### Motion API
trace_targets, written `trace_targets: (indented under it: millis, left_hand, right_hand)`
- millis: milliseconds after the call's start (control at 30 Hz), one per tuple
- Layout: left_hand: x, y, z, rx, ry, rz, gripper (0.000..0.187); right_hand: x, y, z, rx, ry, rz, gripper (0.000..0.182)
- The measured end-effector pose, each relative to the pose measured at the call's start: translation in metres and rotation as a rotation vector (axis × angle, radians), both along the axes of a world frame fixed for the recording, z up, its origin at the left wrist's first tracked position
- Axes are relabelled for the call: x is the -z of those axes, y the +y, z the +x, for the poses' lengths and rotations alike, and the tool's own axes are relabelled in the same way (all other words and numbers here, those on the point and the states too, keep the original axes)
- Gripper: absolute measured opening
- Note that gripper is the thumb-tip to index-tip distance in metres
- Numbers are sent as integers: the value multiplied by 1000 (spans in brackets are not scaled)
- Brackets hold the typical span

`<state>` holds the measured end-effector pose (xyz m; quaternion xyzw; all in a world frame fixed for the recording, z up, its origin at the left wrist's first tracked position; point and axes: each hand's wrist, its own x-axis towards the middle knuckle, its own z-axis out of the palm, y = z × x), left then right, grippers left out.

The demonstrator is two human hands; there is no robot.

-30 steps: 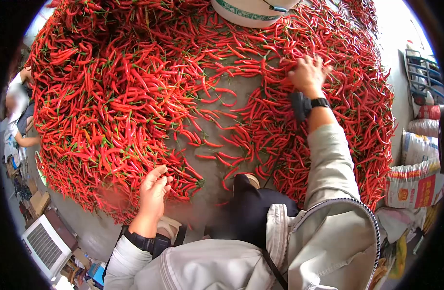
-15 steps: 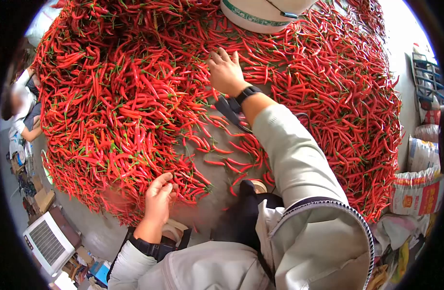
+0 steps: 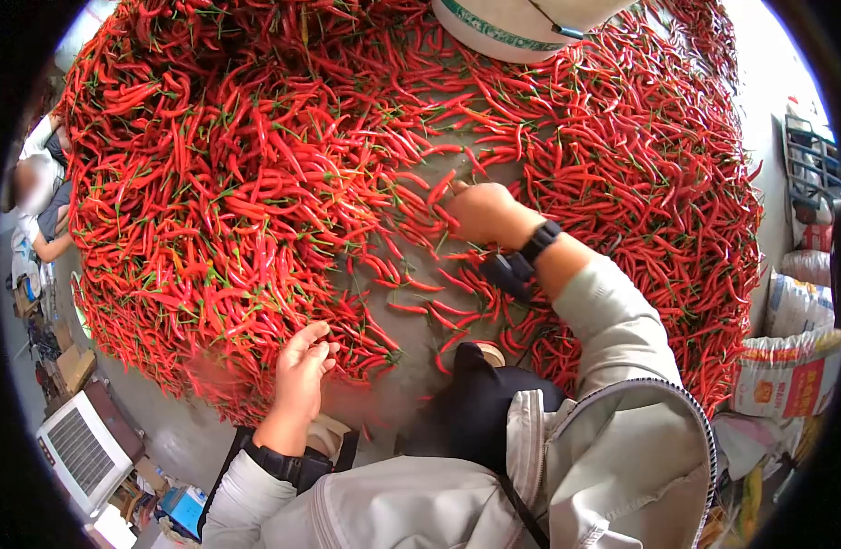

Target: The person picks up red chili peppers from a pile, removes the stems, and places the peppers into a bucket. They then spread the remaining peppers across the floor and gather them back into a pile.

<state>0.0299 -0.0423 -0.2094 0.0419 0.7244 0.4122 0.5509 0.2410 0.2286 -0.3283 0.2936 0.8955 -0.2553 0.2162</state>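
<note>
A big heap of red chili peppers with green stems spreads over the floor to the left. My right hand, with a black band on the wrist, is closed around a few chili peppers that poke out past the fingers. It hovers over the thinly covered strip between the left heap and the chili peppers on the right. At the near edge of the left heap, my left hand has its fingers loosely bent and apart, with nothing visible in them.
A white bucket with a green band stands among the peppers at the top. Another person sits at the far left. Printed sacks line the right side, near a blue rack. A white appliance with a grille is at lower left.
My right hand has drawn back towards me and to the right, closing on a few chili peppers. The left hand has barely moved.
</note>
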Motion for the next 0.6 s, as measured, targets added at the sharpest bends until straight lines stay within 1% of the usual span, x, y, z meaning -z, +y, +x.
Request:
trace_targets:
  millis: [67,100,133,167,200,233,267,333,400,467,533,567,600]
  left_hand:
    - [0,-1,-1,2,0,-6,26]
    - [0,-1,-1,3,-1,-5,27]
    - [-1,-1,-1,2,2,-4,27]
    - [-2,-1,-1,-1,9,-12,27]
    - [-3,-1,0,-5,17,-19,27]
    - [-4,-1,-1,-5,20,-19,27]
    - [-3,-1,-1,11,17,9,28]
    - [-4,0,-1,24,19,41,28]
    - [-6,0,-1,37,32,56,27]
    - [-4,-2,-4,22,32,49,27]
    - [0,-5,-4,18,20,34,27]
    - [1,-5,-5,17,19,5,28]
    - [3,-5,-5,14,20,-22,30]
  right_hand:
    - [-28,22,-2,85,-57,-8,25]
    - [-29,36,-5,117,-29,132,24]
    - [-27,52,-9,252,177,244,22]
    - [-29,70,-16,317,224,298,24]
    - [-14,86,-22,307,385,468,36]
    - [-6,94,-27,283,442,545,48]
    - [5,96,-33,283,445,544,48]
    - [22,95,-45,209,194,534,50]
    - [38,77,-46,186,202,611,47]
    - [33,55,-37,89,224,655,43]
    - [20,29,-20,-31,170,550,27]
    - [19,17,-11,-22,241,518,26]
    - [19,6,-4,-59,237,506,26]
